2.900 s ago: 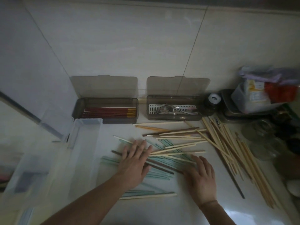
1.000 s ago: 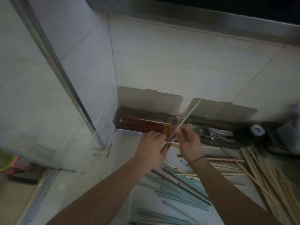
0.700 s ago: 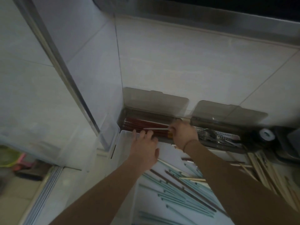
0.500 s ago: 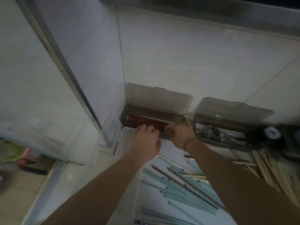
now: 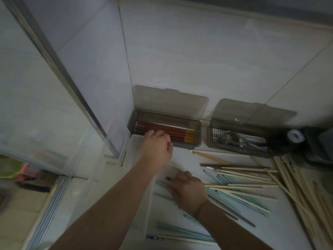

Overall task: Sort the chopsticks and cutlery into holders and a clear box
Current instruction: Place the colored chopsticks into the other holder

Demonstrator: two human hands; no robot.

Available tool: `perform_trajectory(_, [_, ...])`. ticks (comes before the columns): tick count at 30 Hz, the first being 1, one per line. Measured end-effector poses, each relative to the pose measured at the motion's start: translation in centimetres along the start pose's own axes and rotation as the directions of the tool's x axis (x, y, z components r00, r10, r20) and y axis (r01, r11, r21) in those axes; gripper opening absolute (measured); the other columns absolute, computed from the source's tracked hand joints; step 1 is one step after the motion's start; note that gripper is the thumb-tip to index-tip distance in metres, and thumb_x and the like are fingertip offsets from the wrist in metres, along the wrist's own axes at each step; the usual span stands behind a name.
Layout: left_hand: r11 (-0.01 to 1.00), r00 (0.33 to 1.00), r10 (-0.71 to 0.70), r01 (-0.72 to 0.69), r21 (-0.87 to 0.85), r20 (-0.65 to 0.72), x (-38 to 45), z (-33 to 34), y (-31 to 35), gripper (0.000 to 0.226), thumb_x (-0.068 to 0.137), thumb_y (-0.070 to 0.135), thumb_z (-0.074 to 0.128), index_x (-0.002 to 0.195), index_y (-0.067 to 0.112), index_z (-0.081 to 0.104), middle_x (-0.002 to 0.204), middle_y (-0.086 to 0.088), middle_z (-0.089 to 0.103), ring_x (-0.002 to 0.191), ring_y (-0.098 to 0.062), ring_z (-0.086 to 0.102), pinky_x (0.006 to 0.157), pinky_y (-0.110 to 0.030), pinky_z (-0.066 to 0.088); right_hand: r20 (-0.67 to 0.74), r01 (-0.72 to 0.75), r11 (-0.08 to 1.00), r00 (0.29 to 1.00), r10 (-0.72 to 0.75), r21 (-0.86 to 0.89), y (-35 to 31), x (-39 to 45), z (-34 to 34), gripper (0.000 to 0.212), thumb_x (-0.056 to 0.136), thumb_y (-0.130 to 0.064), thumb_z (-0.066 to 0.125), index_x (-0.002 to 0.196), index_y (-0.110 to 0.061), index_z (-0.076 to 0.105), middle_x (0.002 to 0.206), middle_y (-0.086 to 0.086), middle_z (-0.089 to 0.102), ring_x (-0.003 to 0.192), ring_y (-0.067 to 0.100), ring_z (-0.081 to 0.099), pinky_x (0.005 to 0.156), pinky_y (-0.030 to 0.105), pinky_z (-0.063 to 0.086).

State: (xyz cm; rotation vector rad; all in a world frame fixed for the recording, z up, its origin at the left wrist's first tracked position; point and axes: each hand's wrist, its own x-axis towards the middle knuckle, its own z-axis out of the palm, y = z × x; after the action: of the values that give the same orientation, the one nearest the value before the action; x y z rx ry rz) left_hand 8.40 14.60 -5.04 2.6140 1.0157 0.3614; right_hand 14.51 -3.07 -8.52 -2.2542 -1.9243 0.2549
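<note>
A white tiled wall (image 5: pixel 207 56) fills the upper part of the frame. A metal strip (image 5: pixel 59 73) runs slantwise down the left side. At the far left edge sit a green thing (image 5: pixel 7 167) and a pink thing (image 5: pixel 24 171), both blurred. At the right edge stands a dark round object with a white top (image 5: pixel 295 136).
</note>
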Motion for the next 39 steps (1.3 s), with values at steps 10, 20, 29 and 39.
perform_trajectory(10, [0.988, 0.990, -0.126, 0.119, 0.095, 0.064, -2.3, -0.2, -0.4, 0.030, 0.087, 0.047, 0.053, 0.115, 0.037, 0.057, 0.120, 0.010, 0.053, 0.122, -0.021, 0.037, 0.113, -0.056, 0.018, 0.232, -0.272, 0.956, 0.929, 0.290, -0.107, -3.6, 2.1, -0.5, 0.033, 0.093, -0.034, 0.047, 0.121, -0.021, 0.058, 0.122, 0.002, 0.051, 0.119, 0.026, 0.043, 0.077, 0.036, 0.046])
perform_trajectory(20, [0.992, 0.992, -0.127, 0.128, 0.019, -0.025, -2.2, 0.1, -0.8, 0.026, 0.081, 0.045, 0.050, 0.102, 0.034, 0.060, 0.103, 0.012, 0.054, 0.111, -0.020, 0.042, 0.112, -0.055, 0.018, 0.027, -0.293, 0.834, 0.948, 0.318, 0.467, -0.9, 3.8, -9.6, 0.032, 0.086, -0.017, 0.065, 0.112, -0.032, 0.056, 0.078, -0.006, 0.061, 0.067, 0.012, 0.055, 0.065, 0.022, 0.043])
perform_trajectory(29, [0.991, 0.991, -0.133, 0.133, -0.006, 0.003, -2.3, 0.1, -0.8, 0.024, 0.081, 0.042, 0.053, 0.103, 0.034, 0.060, 0.105, 0.011, 0.054, 0.114, -0.021, 0.041, 0.113, -0.057, 0.015, -0.145, 0.001, 0.173, 0.552, 0.821, 0.985, 6.2, 6.9, -16.4, 0.021, 0.087, 0.004, 0.061, 0.085, -0.015, 0.052, 0.081, 0.014, 0.066, 0.065, 0.021, 0.069, 0.064, 0.030, 0.057])
perform_trajectory(39, [0.989, 0.989, -0.145, 0.145, -0.003, 0.025, -2.2, -0.2, -0.5, 0.025, 0.082, 0.040, 0.054, 0.106, 0.035, 0.056, 0.110, 0.011, 0.051, 0.119, -0.021, 0.036, 0.117, -0.057, 0.008, 0.207, -0.465, 0.112, 0.580, 0.788, 0.878, 5.0, 11.0, -7.2, 0.021, 0.077, -0.010, 0.078, 0.070, -0.016, 0.059, 0.072, 0.011, 0.065, 0.033, 0.013, 0.055, 0.033, 0.018, 0.038])
